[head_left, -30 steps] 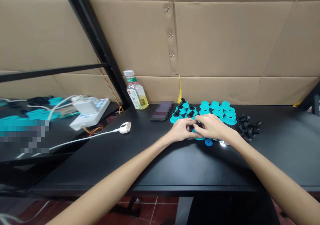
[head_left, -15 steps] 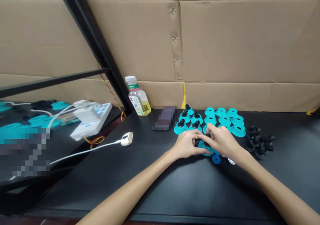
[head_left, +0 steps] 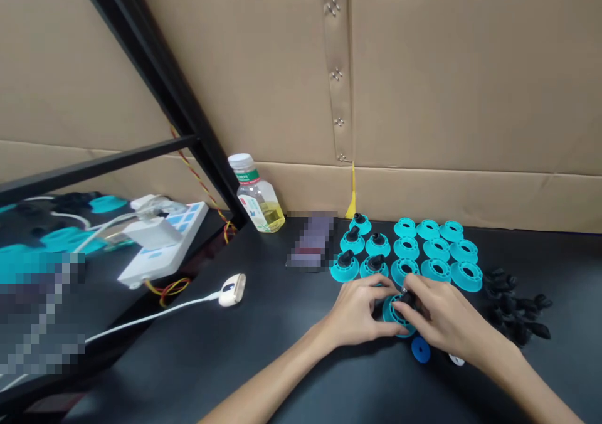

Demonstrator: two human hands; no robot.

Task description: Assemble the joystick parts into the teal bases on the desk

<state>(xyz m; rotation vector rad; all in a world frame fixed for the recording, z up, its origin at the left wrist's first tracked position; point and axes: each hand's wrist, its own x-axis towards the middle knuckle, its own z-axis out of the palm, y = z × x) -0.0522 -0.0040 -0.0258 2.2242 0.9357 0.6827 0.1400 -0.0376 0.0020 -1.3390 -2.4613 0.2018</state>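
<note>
My left hand (head_left: 360,312) curls thumb and fingers around the rim of a teal flanged ring (head_left: 391,314), close above the black table. In my right hand (head_left: 442,314), thumb and forefinger pinch a black fitting (head_left: 409,298) with a small shiny tip, over the ring's centre. Whether the fitting is seated in the ring is hidden by the fingers. Just beyond my left hand, several teal rings with black fittings (head_left: 345,261) stand in rows. Bare teal rings (head_left: 436,270) fill the rows beyond my right hand.
Loose black fittings (head_left: 517,308) lie heaped at right. A blue disc (head_left: 421,350) and a white disc (head_left: 456,360) sit near my right wrist. Farther left are a phone (head_left: 313,239), a drink bottle (head_left: 258,195), a cable plug (head_left: 232,290) and a power strip (head_left: 164,248). Cardboard (head_left: 446,79) stands behind.
The camera view has shifted, so the table things appear lower. My right fingers now pinch the black fitting more upright, with its shiny tip showing. My left hand still holds the ring.
</note>
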